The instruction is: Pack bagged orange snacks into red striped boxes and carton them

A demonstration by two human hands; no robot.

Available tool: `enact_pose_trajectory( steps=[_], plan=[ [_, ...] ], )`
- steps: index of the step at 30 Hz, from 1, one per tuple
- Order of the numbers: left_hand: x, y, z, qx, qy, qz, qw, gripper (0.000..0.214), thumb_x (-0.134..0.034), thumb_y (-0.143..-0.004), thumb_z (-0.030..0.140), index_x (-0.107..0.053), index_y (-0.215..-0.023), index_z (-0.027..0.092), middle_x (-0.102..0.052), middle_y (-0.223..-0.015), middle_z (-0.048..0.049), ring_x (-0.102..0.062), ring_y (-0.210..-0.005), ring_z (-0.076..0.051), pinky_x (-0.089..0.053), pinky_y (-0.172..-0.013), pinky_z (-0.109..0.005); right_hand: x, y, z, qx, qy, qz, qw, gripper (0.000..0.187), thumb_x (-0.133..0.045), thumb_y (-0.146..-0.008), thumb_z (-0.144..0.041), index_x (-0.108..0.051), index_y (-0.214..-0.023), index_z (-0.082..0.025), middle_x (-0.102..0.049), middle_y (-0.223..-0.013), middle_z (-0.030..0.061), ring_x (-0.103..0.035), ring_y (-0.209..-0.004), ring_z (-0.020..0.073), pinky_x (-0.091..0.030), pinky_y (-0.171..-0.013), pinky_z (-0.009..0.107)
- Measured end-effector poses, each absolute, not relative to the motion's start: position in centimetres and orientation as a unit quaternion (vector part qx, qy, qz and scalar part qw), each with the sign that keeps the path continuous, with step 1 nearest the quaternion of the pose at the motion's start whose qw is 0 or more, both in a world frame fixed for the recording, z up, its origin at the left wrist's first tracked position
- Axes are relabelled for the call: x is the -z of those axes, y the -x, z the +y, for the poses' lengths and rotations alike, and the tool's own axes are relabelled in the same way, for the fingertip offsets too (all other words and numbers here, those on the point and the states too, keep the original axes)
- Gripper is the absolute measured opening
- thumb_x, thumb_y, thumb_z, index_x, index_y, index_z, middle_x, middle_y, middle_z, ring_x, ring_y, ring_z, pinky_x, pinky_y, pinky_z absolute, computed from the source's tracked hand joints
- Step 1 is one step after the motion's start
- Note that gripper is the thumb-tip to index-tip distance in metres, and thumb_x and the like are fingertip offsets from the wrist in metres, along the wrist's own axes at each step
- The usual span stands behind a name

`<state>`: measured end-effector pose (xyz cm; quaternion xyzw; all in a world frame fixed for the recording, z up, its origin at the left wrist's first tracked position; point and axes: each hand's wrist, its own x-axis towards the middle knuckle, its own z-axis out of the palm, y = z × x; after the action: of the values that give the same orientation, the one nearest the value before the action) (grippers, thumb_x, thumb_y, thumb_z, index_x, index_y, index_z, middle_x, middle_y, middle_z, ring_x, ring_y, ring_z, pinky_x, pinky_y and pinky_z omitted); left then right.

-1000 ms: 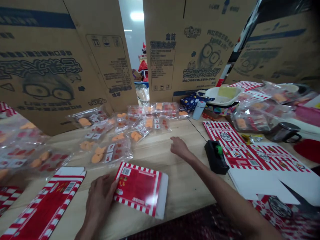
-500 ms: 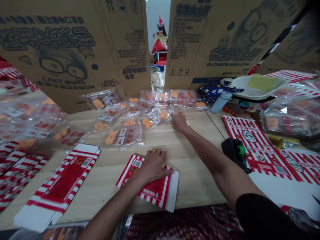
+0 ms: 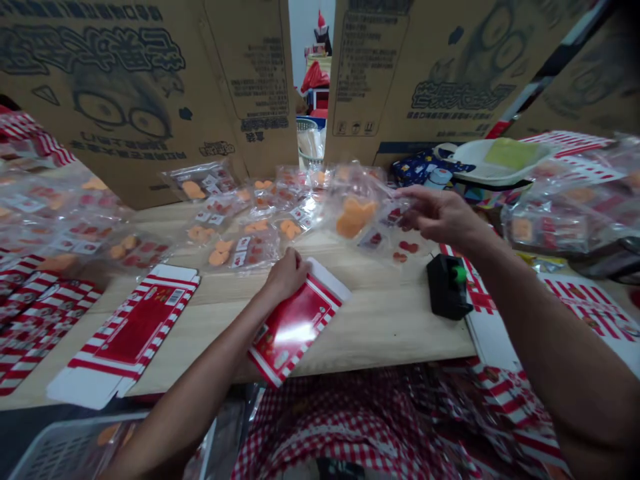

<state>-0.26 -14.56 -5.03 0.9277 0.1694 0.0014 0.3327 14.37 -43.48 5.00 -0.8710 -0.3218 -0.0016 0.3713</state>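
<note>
My left hand (image 3: 289, 275) grips the edge of a red-and-white striped carton (image 3: 300, 317), which is flattish, tilted up from the table, with a white flap at its upper end. Glare covers part of the carton's red face. Raised above the table, my right hand (image 3: 443, 215) pinches the right side of a clear plastic bag (image 3: 356, 219). Orange pieces and small red shapes show inside this bag, slightly smeared by motion. More such bags, one a clear bag (image 3: 243, 252) with orange pieces, lie just beyond my left hand.
At left lies another striped carton (image 3: 137, 327), beside a stack of striped cartons (image 3: 45, 320). A black tape dispenser (image 3: 447, 290) stands right of centre. Large cardboard boxes (image 3: 150, 87) wall off the back. A white basket (image 3: 65, 443) sits below the table's front edge.
My right hand has picked up a clear bag from the back of the table and brought it up, nearer and rightward. My left hand has turned and tilted the striped carton up.
</note>
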Motion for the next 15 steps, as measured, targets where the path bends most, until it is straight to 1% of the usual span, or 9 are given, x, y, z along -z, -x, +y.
enact_pose_trajectory(
  steps=[1, 2, 5, 7, 8, 10, 13, 15],
  plan=[
    [4.5, 0.9, -14.8, -0.015, -0.920, 0.165, 0.355, 0.016, -0.050, -0.090, 0.033, -0.055, -0.098, 0.019, -0.066, -0.082, -0.0041, -0.061, -0.074, -0.020, -0.042, -0.066, -0.029, -6.2, -13.3, -43.5, -0.017, 0.850, -0.350, 0.395, 0.048, -0.054, -0.084, -0.017, -0.066, -0.131, -0.018, -0.066, -0.071, 0.0018, -0.063, -0.065, 0.0169, -0.045, -0.059, 0.026],
    [4.0, 1.7, -15.1, -0.025, -0.913, 0.157, 0.377, 0.016, -0.049, -0.090, 0.034, -0.055, -0.094, 0.020, -0.065, -0.080, -0.0027, -0.060, -0.072, -0.019, -0.043, -0.065, -0.028, -7.3, -12.2, -43.3, -0.026, 0.840, -0.378, 0.388, 0.047, -0.055, -0.082, -0.016, -0.070, -0.127, -0.020, -0.063, -0.067, -0.0004, -0.060, -0.060, 0.0145, -0.042, -0.056, 0.025],
    [3.0, 4.6, -16.7, -0.026, -0.887, 0.128, 0.443, 0.028, -0.043, -0.093, 0.041, -0.056, -0.081, 0.020, -0.062, -0.072, -0.0003, -0.058, -0.067, -0.017, -0.044, -0.062, -0.026, -9.7, -9.5, -42.4, -0.009, 0.845, -0.441, 0.302, 0.042, -0.062, -0.075, -0.010, -0.079, -0.111, -0.023, -0.052, -0.053, -0.0059, -0.045, -0.050, 0.0093, -0.032, -0.053, 0.024],
    [2.5, 6.8, -17.9, 0.000, -0.836, 0.116, 0.536, 0.033, -0.044, -0.093, 0.046, -0.059, -0.080, 0.019, -0.062, -0.071, -0.0002, -0.058, -0.065, -0.016, -0.046, -0.061, -0.026, -10.2, -8.2, -41.9, 0.010, 0.848, -0.466, 0.254, 0.046, -0.064, -0.070, -0.004, -0.081, -0.107, -0.026, -0.044, -0.047, -0.0081, -0.037, -0.047, 0.0080, -0.027, -0.053, 0.025],
    [2.4, 7.7, -18.4, 0.015, -0.801, 0.115, 0.587, 0.033, -0.047, -0.092, 0.048, -0.060, -0.082, 0.019, -0.064, -0.073, -0.0004, -0.059, -0.065, -0.016, -0.047, -0.061, -0.026, -10.2, -7.7, -41.7, 0.016, 0.849, -0.470, 0.243, 0.047, -0.065, -0.069, -0.002, -0.081, -0.106, -0.028, -0.043, -0.046, -0.0083, -0.036, -0.047, 0.0078, -0.026, -0.053, 0.025],
    [2.1, 9.4, -19.2, 0.031, -0.734, 0.126, 0.667, 0.030, -0.053, -0.089, 0.048, -0.061, -0.084, 0.019, -0.066, -0.076, -0.0006, -0.061, -0.066, -0.016, -0.049, -0.061, -0.026, -9.7, -7.2, -41.7, 0.027, 0.854, -0.449, 0.259, 0.045, -0.067, -0.072, -0.004, -0.080, -0.107, -0.029, -0.049, -0.050, -0.0074, -0.041, -0.049, 0.0083, -0.028, -0.054, 0.025],
    [1.7, 11.0, -20.0, 0.007, -0.688, 0.166, 0.706, 0.024, -0.059, -0.085, 0.044, -0.058, -0.085, 0.020, -0.064, -0.075, 0.0019, -0.060, -0.064, -0.013, -0.049, -0.060, -0.024, -7.9, -7.1, -42.1, 0.046, 0.858, -0.362, 0.361, 0.033, -0.068, -0.081, -0.015, -0.077, -0.111, -0.027, -0.067, -0.069, -0.0031, -0.058, -0.063, 0.0113, -0.036, -0.056, 0.024],
    [1.4, 11.6, -20.5, 0.000, -0.665, 0.185, 0.724, 0.024, -0.061, -0.084, 0.041, -0.055, -0.097, 0.022, -0.064, -0.075, 0.0039, -0.059, -0.060, -0.012, -0.048, -0.058, -0.023, -6.5, -7.1, -42.5, 0.059, 0.855, -0.313, 0.408, 0.030, -0.069, -0.085, -0.019, -0.075, -0.114, -0.026, -0.072, -0.079, -0.0008, -0.064, -0.071, 0.0130, -0.040, -0.057, 0.024]
  ],
)
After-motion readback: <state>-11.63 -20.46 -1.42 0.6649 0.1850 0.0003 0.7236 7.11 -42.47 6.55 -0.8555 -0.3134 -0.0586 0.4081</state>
